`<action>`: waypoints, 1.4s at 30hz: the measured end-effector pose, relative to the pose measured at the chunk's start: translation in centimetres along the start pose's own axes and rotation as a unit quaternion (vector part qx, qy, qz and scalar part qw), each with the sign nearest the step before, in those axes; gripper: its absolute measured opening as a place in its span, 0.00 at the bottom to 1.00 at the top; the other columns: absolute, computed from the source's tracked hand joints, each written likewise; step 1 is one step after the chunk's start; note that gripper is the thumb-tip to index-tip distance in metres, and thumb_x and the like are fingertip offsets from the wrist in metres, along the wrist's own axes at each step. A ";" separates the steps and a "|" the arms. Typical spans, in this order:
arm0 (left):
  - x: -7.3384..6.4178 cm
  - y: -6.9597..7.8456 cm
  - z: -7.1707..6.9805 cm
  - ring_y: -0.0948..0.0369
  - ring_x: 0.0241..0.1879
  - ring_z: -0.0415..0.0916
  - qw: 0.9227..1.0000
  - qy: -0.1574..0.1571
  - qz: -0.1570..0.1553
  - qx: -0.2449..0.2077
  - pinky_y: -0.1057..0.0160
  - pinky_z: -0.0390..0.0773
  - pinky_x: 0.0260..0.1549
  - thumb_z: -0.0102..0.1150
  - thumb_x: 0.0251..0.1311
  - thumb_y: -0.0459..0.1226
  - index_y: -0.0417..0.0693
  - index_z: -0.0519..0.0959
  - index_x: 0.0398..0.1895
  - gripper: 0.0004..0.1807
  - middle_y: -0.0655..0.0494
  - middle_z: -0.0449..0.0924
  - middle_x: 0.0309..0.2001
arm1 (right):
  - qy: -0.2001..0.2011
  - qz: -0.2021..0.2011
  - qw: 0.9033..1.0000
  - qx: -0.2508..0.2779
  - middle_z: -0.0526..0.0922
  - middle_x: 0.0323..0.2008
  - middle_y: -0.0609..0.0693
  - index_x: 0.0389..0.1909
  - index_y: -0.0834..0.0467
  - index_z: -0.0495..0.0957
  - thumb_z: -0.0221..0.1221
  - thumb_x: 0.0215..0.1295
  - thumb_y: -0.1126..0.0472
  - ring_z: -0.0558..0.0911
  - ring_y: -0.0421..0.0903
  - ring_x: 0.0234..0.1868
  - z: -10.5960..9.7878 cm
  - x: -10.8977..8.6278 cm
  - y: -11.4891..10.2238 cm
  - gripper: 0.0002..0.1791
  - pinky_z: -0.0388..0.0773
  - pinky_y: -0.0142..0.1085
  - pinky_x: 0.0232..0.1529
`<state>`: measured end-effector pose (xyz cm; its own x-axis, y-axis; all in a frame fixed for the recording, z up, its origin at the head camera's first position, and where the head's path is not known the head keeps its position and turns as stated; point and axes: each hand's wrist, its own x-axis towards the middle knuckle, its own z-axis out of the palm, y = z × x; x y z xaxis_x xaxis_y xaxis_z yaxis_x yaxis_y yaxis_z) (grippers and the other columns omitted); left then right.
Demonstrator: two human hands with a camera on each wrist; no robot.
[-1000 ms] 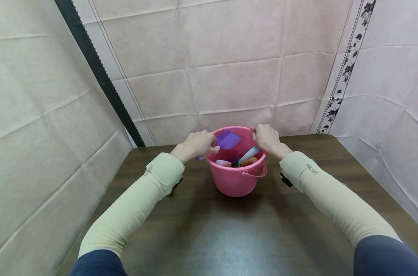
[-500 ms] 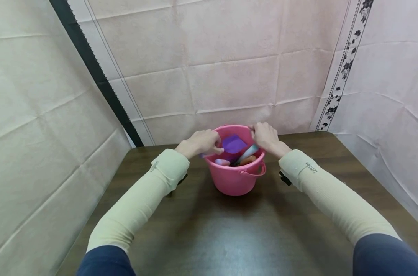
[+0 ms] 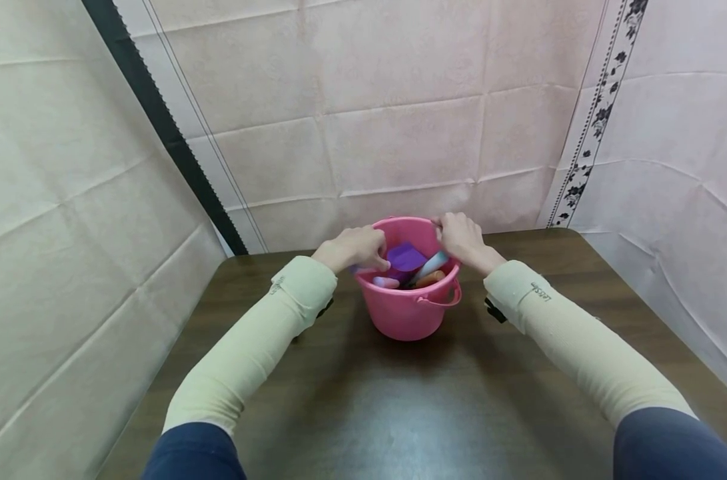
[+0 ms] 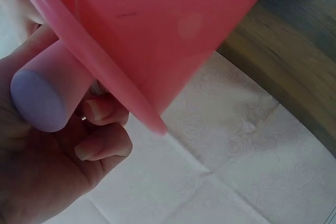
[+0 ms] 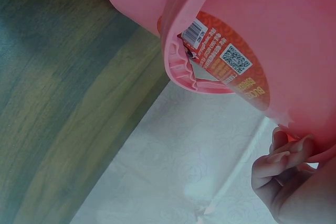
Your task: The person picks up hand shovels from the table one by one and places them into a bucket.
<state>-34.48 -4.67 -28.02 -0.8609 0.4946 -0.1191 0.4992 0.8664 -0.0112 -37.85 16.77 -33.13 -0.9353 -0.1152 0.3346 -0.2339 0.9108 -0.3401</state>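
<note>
A pink bucket [image 3: 402, 319] stands upright on the table, my hands at opposite sides of its rim. My left hand [image 3: 351, 248] holds a purple toy shovel [image 3: 406, 257] by its handle, the blade down inside the bucket. In the left wrist view the lavender handle end [image 4: 38, 100] sticks out of the curled left hand [image 4: 52, 171] beside the rim. My right hand [image 3: 462, 238] grips the far right rim; in the right wrist view its fingers [image 5: 270, 169] curl at the bucket's edge. A light blue handle [image 3: 432, 265], an orange-brown one [image 3: 430, 279] and a pinkish-lavender one [image 3: 386, 283] also lie in the bucket.
The bucket's pink carrying handle [image 3: 444, 298] hangs on its near right side. A red label [image 5: 231, 59] is stuck on the bucket wall. Dark wooden table [image 3: 363, 413] lies around it, with pale cloth [image 3: 399, 153] behind and at both sides.
My left hand has moved slightly right, and the shovel blade has sunk deeper and rightward into the bucket. My right hand keeps its place on the rim.
</note>
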 end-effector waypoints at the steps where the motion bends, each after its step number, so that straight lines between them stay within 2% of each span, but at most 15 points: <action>1: 0.1 0.0 0.0 0.60 0.33 0.74 1.000 -0.003 -0.001 0.000 0.58 0.74 0.36 0.64 0.56 0.49 0.51 0.81 0.25 0.13 0.59 0.79 0.28 | 0.001 0.000 1.000 0.001 0.81 0.32 0.58 0.35 0.54 0.81 0.50 0.69 0.60 0.80 0.56 0.33 0.0 0.0 0.0 0.11 0.73 0.51 0.32; 5: 0.4 0.1 -0.1 0.60 0.32 0.74 1.000 -0.018 -0.007 -0.002 0.58 0.73 0.36 0.65 0.55 0.49 0.51 0.81 0.26 0.12 0.59 0.78 0.28 | 0.001 0.000 1.000 0.000 0.81 0.31 0.57 0.36 0.53 0.82 0.50 0.69 0.60 0.80 0.55 0.33 0.0 0.0 0.0 0.12 0.73 0.50 0.32; 9: 0.6 0.1 -0.1 0.61 0.30 0.73 0.999 -0.036 -0.018 -0.005 0.59 0.71 0.33 0.65 0.54 0.47 0.51 0.79 0.23 0.11 0.60 0.75 0.25 | -0.005 0.000 1.000 0.001 0.83 0.34 0.57 0.43 0.51 0.84 0.50 0.69 0.60 0.81 0.55 0.34 0.1 0.0 0.0 0.13 0.73 0.50 0.32; 13: 0.8 0.1 -0.1 0.62 0.27 0.70 0.998 -0.054 -0.029 -0.010 0.61 0.69 0.29 0.64 0.54 0.47 0.51 0.76 0.21 0.13 0.61 0.72 0.22 | -0.002 0.002 1.000 -0.001 0.83 0.34 0.58 0.41 0.52 0.83 0.49 0.69 0.59 0.81 0.56 0.34 0.2 0.0 0.0 0.13 0.74 0.50 0.32; 17: 0.8 0.2 -0.1 0.62 0.27 0.69 0.997 -0.066 -0.037 -0.018 0.62 0.69 0.29 0.64 0.55 0.46 0.50 0.75 0.22 0.13 0.61 0.71 0.22 | 0.000 0.002 1.000 0.000 0.82 0.32 0.58 0.39 0.53 0.83 0.49 0.69 0.59 0.80 0.55 0.33 0.2 0.1 0.0 0.12 0.74 0.50 0.31; 22: 0.7 0.4 -0.1 0.61 0.29 0.71 0.997 -0.061 -0.042 -0.022 0.61 0.71 0.31 0.64 0.55 0.48 0.49 0.76 0.28 0.14 0.58 0.74 0.27 | -0.001 0.001 1.000 0.003 0.82 0.33 0.58 0.43 0.52 0.83 0.49 0.69 0.60 0.79 0.55 0.32 0.2 0.1 0.1 0.13 0.73 0.50 0.31; 27: 0.7 0.3 0.0 0.60 0.30 0.72 0.998 -0.049 -0.043 -0.023 0.60 0.70 0.31 0.65 0.55 0.51 0.48 0.76 0.28 0.16 0.58 0.73 0.27 | -0.004 -0.003 1.000 0.005 0.83 0.34 0.58 0.46 0.52 0.83 0.49 0.70 0.59 0.80 0.55 0.33 0.1 0.0 0.2 0.15 0.74 0.50 0.31; 31: 0.4 -0.2 0.1 0.61 0.29 0.71 0.999 -0.019 -0.033 -0.032 0.61 0.70 0.30 0.64 0.56 0.51 0.49 0.79 0.28 0.15 0.59 0.73 0.25 | -0.004 -0.004 1.000 0.006 0.83 0.36 0.58 0.49 0.51 0.83 0.49 0.69 0.59 0.80 0.56 0.34 0.1 0.0 0.2 0.16 0.74 0.51 0.32; 36: -0.2 -1.7 0.3 0.60 0.29 0.73 0.996 0.069 -0.018 -0.059 0.61 0.72 0.30 0.59 0.61 0.54 0.50 0.79 0.30 0.17 0.56 0.76 0.26 | -0.006 -0.007 1.000 0.005 0.84 0.37 0.58 0.48 0.51 0.83 0.49 0.69 0.60 0.81 0.56 0.35 0.1 0.0 0.1 0.15 0.74 0.51 0.32; 39: -0.7 -3.0 0.2 0.59 0.27 0.74 0.989 0.125 -0.028 -0.070 0.60 0.72 0.29 0.54 0.64 0.54 0.49 0.78 0.29 0.19 0.55 0.77 0.26 | -0.008 -0.006 1.000 0.004 0.83 0.35 0.58 0.48 0.52 0.83 0.49 0.69 0.60 0.80 0.55 0.34 0.1 0.0 0.1 0.15 0.73 0.50 0.31; 42: -1.4 -4.2 0.3 0.58 0.26 0.73 0.982 0.162 -0.056 -0.078 0.59 0.70 0.27 0.51 0.67 0.52 0.49 0.76 0.28 0.18 0.55 0.75 0.24 | -0.007 -0.008 1.000 0.004 0.83 0.35 0.58 0.47 0.52 0.83 0.49 0.69 0.60 0.80 0.55 0.33 0.0 0.0 0.1 0.15 0.73 0.49 0.31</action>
<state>-35.34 -9.08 -28.13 -0.9078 0.3704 0.1966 0.4010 0.9038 0.1492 -37.90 16.88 -33.20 -0.9351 -0.1346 0.3279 -0.2504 0.9057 -0.3422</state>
